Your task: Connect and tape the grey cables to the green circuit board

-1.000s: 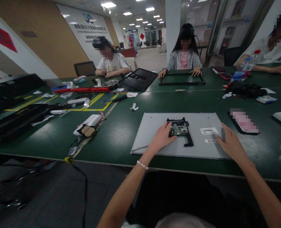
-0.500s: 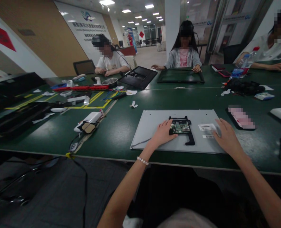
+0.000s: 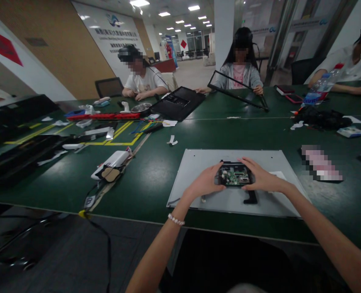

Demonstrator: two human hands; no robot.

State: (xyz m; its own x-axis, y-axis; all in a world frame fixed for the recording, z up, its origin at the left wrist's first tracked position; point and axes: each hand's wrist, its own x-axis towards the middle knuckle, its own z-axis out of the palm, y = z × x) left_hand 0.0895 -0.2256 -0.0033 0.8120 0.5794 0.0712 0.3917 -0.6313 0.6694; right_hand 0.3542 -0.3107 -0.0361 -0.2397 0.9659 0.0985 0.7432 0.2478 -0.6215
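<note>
A green circuit board (image 3: 233, 176) in a black plastic frame (image 3: 251, 197) lies over a flat grey panel (image 3: 192, 162) with small dark holes near its far corners. My left hand (image 3: 206, 179), a beaded bracelet at its wrist, grips the frame's left side. On the opposite side my right hand (image 3: 261, 177) holds the frame between thumb and fingers. The frame's lower leg sticks out toward me, below the right hand. A pale label on the panel is partly covered by my right hand and wrist.
A blurred pink phone-like item (image 3: 320, 162) lies to the right. At left are a white battery-like pack (image 3: 111, 166) and a cable. Across the green table (image 3: 149, 162), a person holds a thin black frame (image 3: 238, 91) beside a black laptop-like cover (image 3: 180, 102).
My right hand has moved left from the panel's right side onto the board's frame. My left hand stays at its left side. Across the table, the person has tilted the thin black frame up.
</note>
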